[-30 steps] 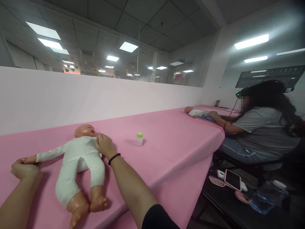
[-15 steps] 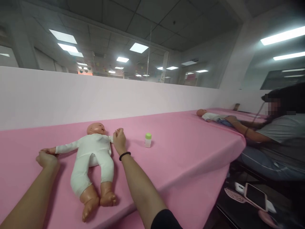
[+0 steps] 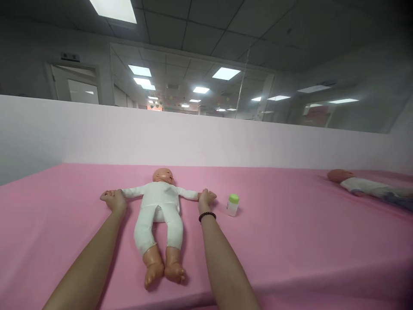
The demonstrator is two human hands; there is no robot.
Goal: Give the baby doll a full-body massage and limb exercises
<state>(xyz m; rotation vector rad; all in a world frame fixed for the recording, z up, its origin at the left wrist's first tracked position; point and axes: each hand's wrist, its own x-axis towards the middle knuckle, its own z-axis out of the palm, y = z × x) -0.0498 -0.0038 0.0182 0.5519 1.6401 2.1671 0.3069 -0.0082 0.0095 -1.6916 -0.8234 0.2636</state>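
Note:
A baby doll (image 3: 160, 196) in a white outfit lies on its back on the pink cloth, head away from me and bare feet toward me. Both its arms are stretched out sideways. My left hand (image 3: 114, 201) is closed round the doll's hand at the left. At the right, my right hand (image 3: 206, 199), with a black band on the wrist, is closed round the doll's other hand, which is mostly hidden. Just right of that hand stands a small clear bottle (image 3: 232, 206) with a green cap.
The pink cloth (image 3: 290, 232) covers a wide table. A second doll (image 3: 368, 186) in a white top lies at the far right. Behind the table runs a low white wall (image 3: 193, 140) with glass above it.
The view has turned left, so the person at the right is out of sight. The doll's arm at the right is now stretched straight outward, with my right hand at its end.

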